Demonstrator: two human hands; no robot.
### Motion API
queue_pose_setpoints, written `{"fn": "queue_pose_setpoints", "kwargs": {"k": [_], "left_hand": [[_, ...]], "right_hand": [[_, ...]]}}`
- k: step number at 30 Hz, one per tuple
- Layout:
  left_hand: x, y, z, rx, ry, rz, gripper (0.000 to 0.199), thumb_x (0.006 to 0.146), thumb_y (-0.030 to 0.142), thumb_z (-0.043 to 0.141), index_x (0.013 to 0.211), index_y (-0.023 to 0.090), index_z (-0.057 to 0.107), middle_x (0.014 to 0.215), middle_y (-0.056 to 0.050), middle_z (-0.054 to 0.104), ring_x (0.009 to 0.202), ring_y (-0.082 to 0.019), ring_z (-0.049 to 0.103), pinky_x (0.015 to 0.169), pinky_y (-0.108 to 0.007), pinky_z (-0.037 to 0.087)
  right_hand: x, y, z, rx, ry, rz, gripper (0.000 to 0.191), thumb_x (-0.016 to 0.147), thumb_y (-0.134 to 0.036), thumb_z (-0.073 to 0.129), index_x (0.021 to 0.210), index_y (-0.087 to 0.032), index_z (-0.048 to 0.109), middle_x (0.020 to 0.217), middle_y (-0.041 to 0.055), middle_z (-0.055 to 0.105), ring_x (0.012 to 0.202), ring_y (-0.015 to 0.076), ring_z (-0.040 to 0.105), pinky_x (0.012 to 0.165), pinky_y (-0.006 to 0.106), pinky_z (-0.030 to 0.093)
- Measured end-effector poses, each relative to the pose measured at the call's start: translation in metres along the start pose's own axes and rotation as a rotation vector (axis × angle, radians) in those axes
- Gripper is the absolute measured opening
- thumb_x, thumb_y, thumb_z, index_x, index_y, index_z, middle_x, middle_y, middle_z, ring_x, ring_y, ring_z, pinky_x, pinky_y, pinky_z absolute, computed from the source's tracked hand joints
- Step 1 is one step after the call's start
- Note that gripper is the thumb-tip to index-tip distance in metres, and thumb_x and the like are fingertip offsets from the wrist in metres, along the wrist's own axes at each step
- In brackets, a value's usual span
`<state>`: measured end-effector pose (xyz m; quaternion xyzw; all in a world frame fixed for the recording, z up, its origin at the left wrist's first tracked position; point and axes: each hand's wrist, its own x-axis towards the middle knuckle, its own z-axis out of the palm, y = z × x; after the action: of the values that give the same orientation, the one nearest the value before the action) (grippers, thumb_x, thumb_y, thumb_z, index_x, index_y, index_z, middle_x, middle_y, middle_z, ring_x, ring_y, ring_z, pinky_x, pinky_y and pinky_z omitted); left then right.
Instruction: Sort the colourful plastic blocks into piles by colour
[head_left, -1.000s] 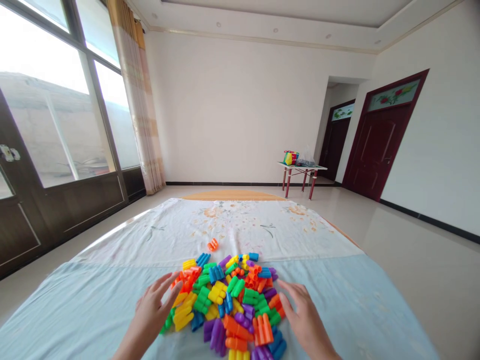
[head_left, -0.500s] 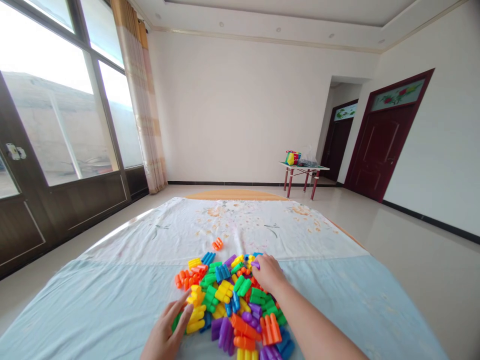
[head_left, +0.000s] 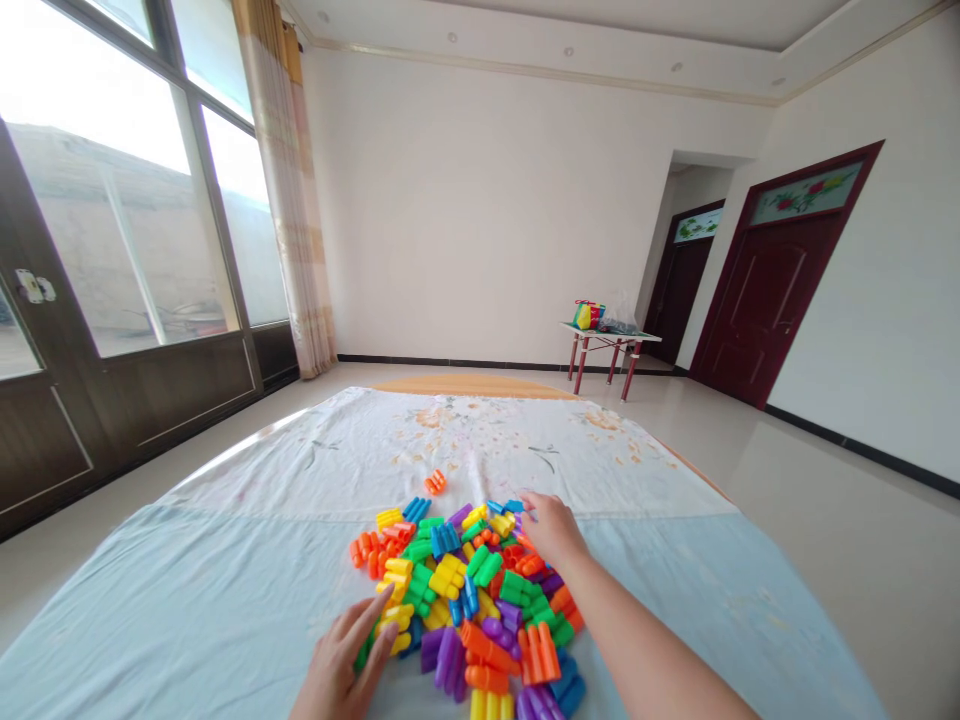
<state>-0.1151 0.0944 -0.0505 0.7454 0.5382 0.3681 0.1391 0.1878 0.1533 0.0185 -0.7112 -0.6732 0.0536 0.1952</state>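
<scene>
A loose heap of plastic toy blocks in several colours, each shaped like joined tubes, lies on the cloth in front of me. My left hand (head_left: 349, 645) is at the heap's near left edge, fingers apart, its fingertips against yellow toy blocks (head_left: 397, 575). A green block is partly hidden beneath that hand. At the far right edge is my right hand (head_left: 553, 528), fingers curled on a purple toy block (head_left: 518, 524) that is mostly covered. Blue toy blocks (head_left: 504, 506) lie just left of those fingers. An orange toy block (head_left: 435, 482) sits apart, beyond the heap.
A pale blue and white flowered cloth (head_left: 225, 580) covers the round table. Farther back, a small table (head_left: 607, 332) carries a colourful bag (head_left: 589, 315) and a clear plastic bag. Glass doors stand to the left, and dark red doors (head_left: 784, 275) to the right.
My right hand has shifted a little to the right, with the purple block at its fingers. Orange and purple blocks beside its forearm show more now. My left hand has barely moved.
</scene>
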Motion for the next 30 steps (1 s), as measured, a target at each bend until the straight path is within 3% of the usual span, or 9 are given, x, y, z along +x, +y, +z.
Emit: {"fn": "queue_pose_setpoints", "kwargs": {"k": [6,12,16,20,26,30], "left_hand": [[-0.003,-0.002,0.003,0.051,0.003,0.026,0.039,0.078,0.047,0.049,0.114,0.036,0.058,0.106,-0.002,0.066,0.098,-0.020,0.062,0.084,-0.032,0.051],[-0.005,0.001,0.004,0.041,-0.016,-0.014,0.040,0.081,0.047,0.046,0.117,0.034,0.057,0.110,-0.003,0.064,0.103,-0.020,0.059,0.089,-0.034,0.049],[-0.004,0.000,0.005,0.034,-0.023,-0.010,0.040,0.081,0.046,0.046,0.118,0.034,0.055,0.109,-0.002,0.064,0.102,-0.019,0.059,0.088,-0.033,0.049],[-0.003,0.001,0.004,0.031,-0.021,-0.015,0.041,0.081,0.046,0.046,0.118,0.033,0.055,0.107,-0.003,0.065,0.100,-0.020,0.060,0.088,-0.033,0.049],[-0.003,0.010,0.001,0.037,-0.024,-0.021,0.040,0.081,0.046,0.045,0.118,0.033,0.056,0.107,-0.002,0.065,0.100,-0.019,0.060,0.087,-0.033,0.049],[-0.004,0.011,0.000,0.047,-0.021,-0.017,0.041,0.082,0.045,0.044,0.119,0.033,0.055,0.109,-0.003,0.064,0.102,-0.020,0.059,0.089,-0.035,0.049]], "right_hand": [[0.024,-0.025,0.020,-0.099,-0.071,0.014,0.029,0.079,-0.035,0.054,0.102,-0.020,0.064,0.104,0.0107,0.064,0.108,0.0260,0.051,0.085,0.036,0.039],[0.029,-0.035,0.028,-0.176,-0.175,-0.019,0.025,0.073,-0.029,0.061,0.094,-0.016,0.065,0.109,0.0164,0.060,0.108,0.0308,0.050,0.086,0.042,0.038],[0.022,-0.029,0.022,-0.175,-0.251,-0.107,0.031,0.068,-0.027,0.066,0.098,-0.020,0.061,0.105,0.0112,0.062,0.103,0.0275,0.054,0.081,0.036,0.041],[0.016,-0.028,0.018,-0.164,-0.278,-0.169,0.031,0.074,-0.026,0.059,0.105,-0.021,0.057,0.101,0.0085,0.065,0.097,0.0227,0.059,0.077,0.030,0.041],[0.007,-0.034,0.017,-0.165,-0.254,-0.168,0.028,0.085,-0.028,0.042,0.103,-0.019,0.061,0.102,0.0124,0.065,0.095,0.0241,0.060,0.076,0.033,0.042],[0.000,-0.036,0.015,-0.153,-0.249,-0.169,0.029,0.085,-0.037,0.044,0.107,-0.028,0.060,0.099,0.0067,0.068,0.092,0.0234,0.062,0.074,0.033,0.043]]}}
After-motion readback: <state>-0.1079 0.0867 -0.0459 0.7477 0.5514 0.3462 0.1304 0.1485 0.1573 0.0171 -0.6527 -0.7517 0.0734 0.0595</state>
